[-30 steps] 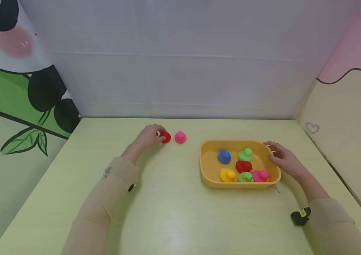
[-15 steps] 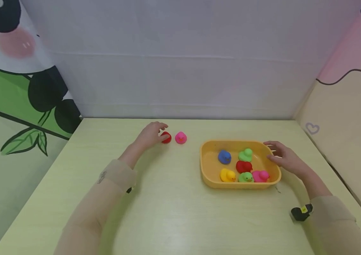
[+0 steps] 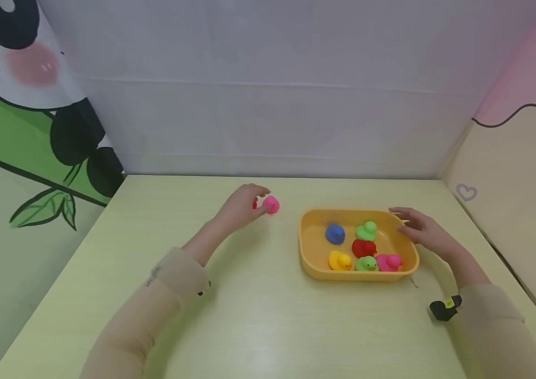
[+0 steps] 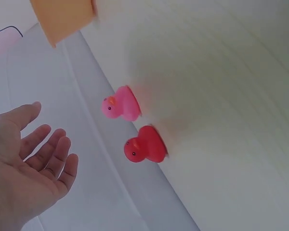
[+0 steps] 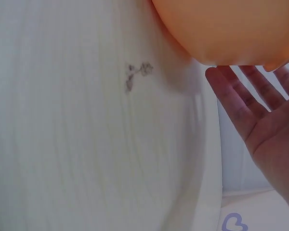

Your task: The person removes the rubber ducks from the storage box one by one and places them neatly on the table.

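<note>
Left hand [image 3: 239,207] near a pink duck [image 3: 273,205] and a red duck [image 3: 255,204]; right hand [image 3: 423,231] at a yellow tray [image 3: 334,275].
Head view: on the far part of a pale table [image 3: 258,316], the left hand partly hides both ducks; the right hand is at the tray's right end. Inside the tray are a blue duck [image 3: 335,233], a second red duck [image 3: 364,248], a yellow duck [image 3: 339,260], a second pink duck [image 3: 388,262] and two green ducks [image 3: 367,263]. Left wrist view: fingers loosely bent, thumb apart, nothing held; the two ducks sit upright, pink right of red. Right wrist view: fairly straight, parted fingers reach the tray's edge, not wrapped round it; firmness of contact cannot be told.
</note>
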{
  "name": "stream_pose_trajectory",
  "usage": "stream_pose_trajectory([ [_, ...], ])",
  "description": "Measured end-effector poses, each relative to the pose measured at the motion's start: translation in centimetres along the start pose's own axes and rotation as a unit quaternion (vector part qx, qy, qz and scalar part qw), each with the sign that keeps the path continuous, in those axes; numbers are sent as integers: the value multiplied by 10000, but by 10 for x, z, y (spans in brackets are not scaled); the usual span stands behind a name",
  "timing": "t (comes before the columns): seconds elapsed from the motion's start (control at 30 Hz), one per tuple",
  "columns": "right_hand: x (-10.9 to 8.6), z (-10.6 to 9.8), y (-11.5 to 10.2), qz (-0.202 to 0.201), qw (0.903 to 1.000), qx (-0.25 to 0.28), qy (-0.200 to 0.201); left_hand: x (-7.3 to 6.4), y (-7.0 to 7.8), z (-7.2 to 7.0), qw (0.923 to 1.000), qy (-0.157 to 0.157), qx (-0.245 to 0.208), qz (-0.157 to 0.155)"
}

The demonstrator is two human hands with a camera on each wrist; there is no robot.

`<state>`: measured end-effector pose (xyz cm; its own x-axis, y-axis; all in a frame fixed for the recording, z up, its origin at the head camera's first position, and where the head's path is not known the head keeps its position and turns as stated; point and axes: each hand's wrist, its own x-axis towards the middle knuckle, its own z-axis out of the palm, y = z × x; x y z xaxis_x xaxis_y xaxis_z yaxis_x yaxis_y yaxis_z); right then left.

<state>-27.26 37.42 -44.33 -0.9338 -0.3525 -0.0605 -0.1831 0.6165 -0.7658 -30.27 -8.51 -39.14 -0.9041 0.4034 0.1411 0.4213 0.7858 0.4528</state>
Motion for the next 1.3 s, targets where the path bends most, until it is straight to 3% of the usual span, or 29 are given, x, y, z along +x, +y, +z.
stream_pose_trajectory([
  [0.2, 2, -1, 3, 29, 10000, -70, -5, -5, 21, 4, 9989, 53, -77, 460],
  [0.43, -1, 3, 5, -86, 9999, -60, 21, -13, 45, 13, 9972, -55, -411, 629],
  [0.77, -8, 12, 6, -14, 10000, 22, 79, -21, 76, 31, 9908, -227, -694, 1135],
  [1.07, -10, 14, 6, 49, 9998, 187, 33, -19, 87, 50, 9828, -794, -1172, 1188],
  [1.3, -10, 15, 4, 55, 9996, 269, 35, -14, 93, 66, 9682, -1063, -1639, 1564],
])
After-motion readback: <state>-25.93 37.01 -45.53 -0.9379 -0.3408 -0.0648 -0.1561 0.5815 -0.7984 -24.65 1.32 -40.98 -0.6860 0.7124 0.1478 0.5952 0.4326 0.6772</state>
